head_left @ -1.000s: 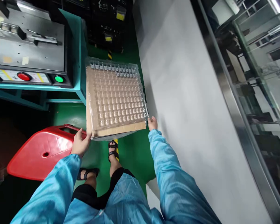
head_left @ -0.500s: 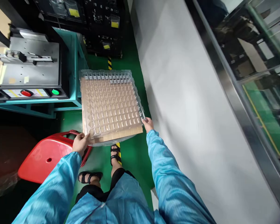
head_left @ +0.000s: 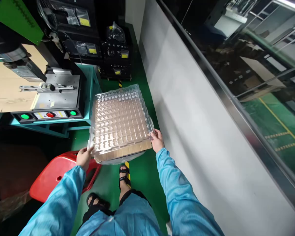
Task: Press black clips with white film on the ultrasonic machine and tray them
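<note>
The person's left hand [head_left: 84,158] has its grip closed on the near left corner of a clear, square plastic tray with a grid of pockets [head_left: 120,119], and the right hand [head_left: 157,141] grips its near right corner. The tray is held over flat brown cardboard [head_left: 129,150], above the glossy green floor [head_left: 146,178]. A red plastic stool [head_left: 50,177] stands near the left hand, with a plain pale-grey wall [head_left: 201,121] to the right.

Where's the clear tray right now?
Mid head view: the clear tray is held at its near corners by the left hand and right hand, right of the teal stand.
</note>
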The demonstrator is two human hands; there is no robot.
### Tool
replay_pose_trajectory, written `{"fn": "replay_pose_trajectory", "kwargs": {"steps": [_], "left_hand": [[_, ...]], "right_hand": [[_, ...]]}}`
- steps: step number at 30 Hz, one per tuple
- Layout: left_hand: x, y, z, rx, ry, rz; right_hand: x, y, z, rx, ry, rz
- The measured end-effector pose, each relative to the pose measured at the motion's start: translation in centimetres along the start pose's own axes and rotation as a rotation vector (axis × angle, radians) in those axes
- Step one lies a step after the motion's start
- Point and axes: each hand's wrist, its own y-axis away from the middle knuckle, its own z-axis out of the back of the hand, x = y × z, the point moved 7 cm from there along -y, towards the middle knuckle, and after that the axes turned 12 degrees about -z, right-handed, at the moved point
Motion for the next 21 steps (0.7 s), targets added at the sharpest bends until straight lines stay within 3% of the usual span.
{"fn": "replay_pose_trajectory", "kwargs": {"steps": [5,9,14,21], "left_hand": [[-1.6,-0.1,1.5,0.014,0.175,-0.047],[-2.1,0.2,2.9,0.06,0.253,-0.06],[-0.5,0.5,3.1,0.125,0.264,-0.069],[3.7,1.9,0.8,0.077,0.176,-0.059]], "right_hand": [[2.2,2.1,-2.4,0.041,-0.003,0.04],[1.4,3.6,-2.2,0.02,-0.023,0.03],[-2.8,4.4,1.0,-0.055,0.023,-0.017],[-7.8,2.1,6.8,-0.252,0.174,-0.116]]}}
